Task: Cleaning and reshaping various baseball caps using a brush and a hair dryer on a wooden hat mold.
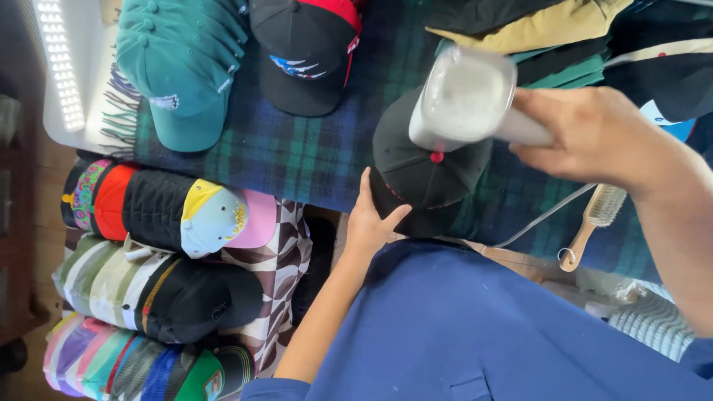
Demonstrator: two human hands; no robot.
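Note:
A black cap (420,169) with a small red top button lies on a dark green and blue plaid cloth (305,150). My left hand (371,216) grips the cap's brim at its near edge. Just above the cap's crown hovers a white handheld device (469,97) with a wide translucent head, held by its handle in my right hand (589,135). A thin cord trails off below my right wrist.
A stack of teal caps (178,51) and a black-and-red cap (306,44) lie at the far side. Rows of nested colourful caps (166,206) fill the left. Folded caps (550,19) sit top right. A wooden brush (593,221) lies at right.

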